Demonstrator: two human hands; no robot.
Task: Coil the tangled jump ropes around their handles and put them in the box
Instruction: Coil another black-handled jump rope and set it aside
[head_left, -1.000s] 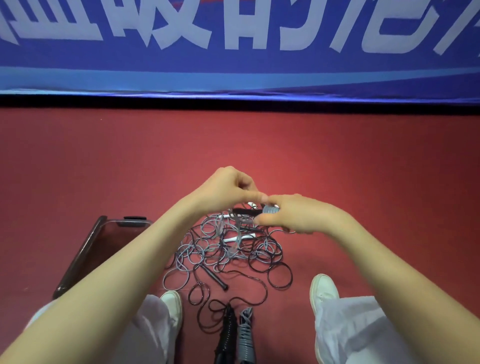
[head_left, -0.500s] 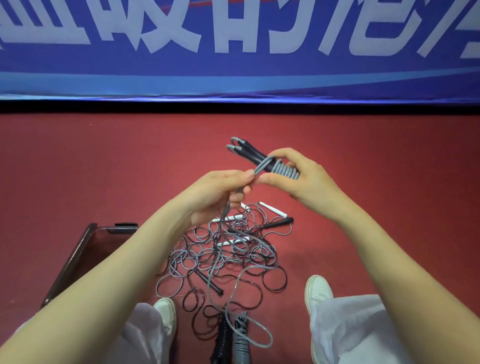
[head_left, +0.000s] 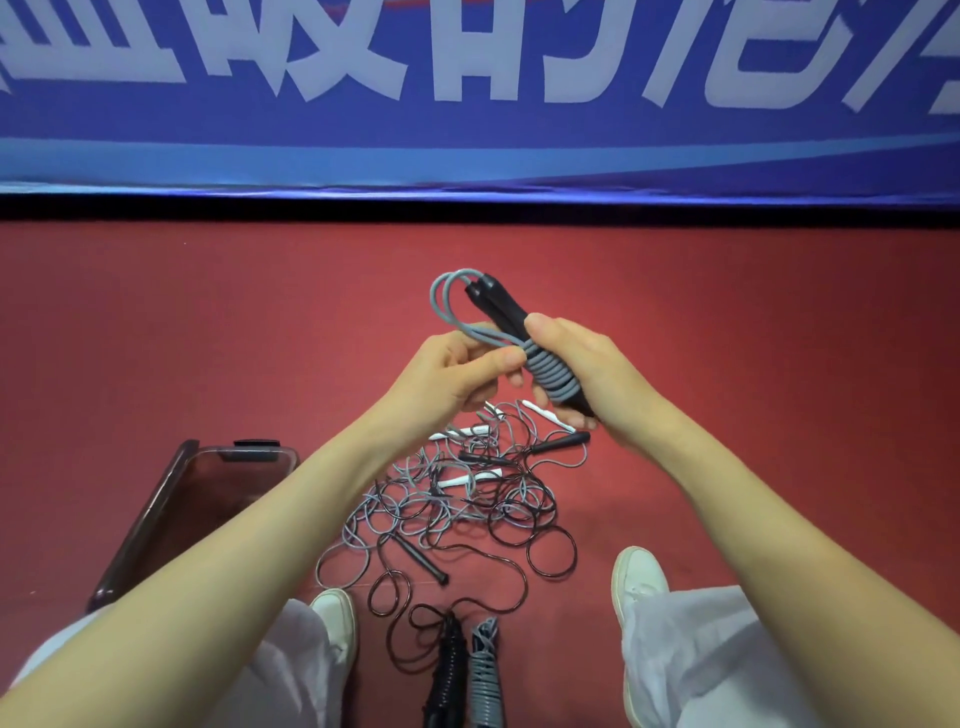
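Note:
My right hand (head_left: 582, 369) grips a pair of black handles (head_left: 501, 312) with grey rope coiled round them (head_left: 550, 376), held above the floor. My left hand (head_left: 457, 374) pinches the grey rope (head_left: 480, 332) where it loops off the handle tops. Below, a tangle of grey and black ropes (head_left: 457, 504) with black and white handles lies on the red floor. Two coiled ropes, one black (head_left: 447, 670) and one grey (head_left: 485, 675), lie between my feet. The clear dark-rimmed box (head_left: 171, 499) sits at the left, partly behind my left forearm.
My white shoes (head_left: 636, 577) stand on either side of the pile on the red carpet (head_left: 208, 338). A blue banner with white characters (head_left: 467, 93) runs along the far edge of the floor.
Both hands rose from the pile with the handles. More grey rope is now wound on them, and the strand that trailed down to the floor is gone.

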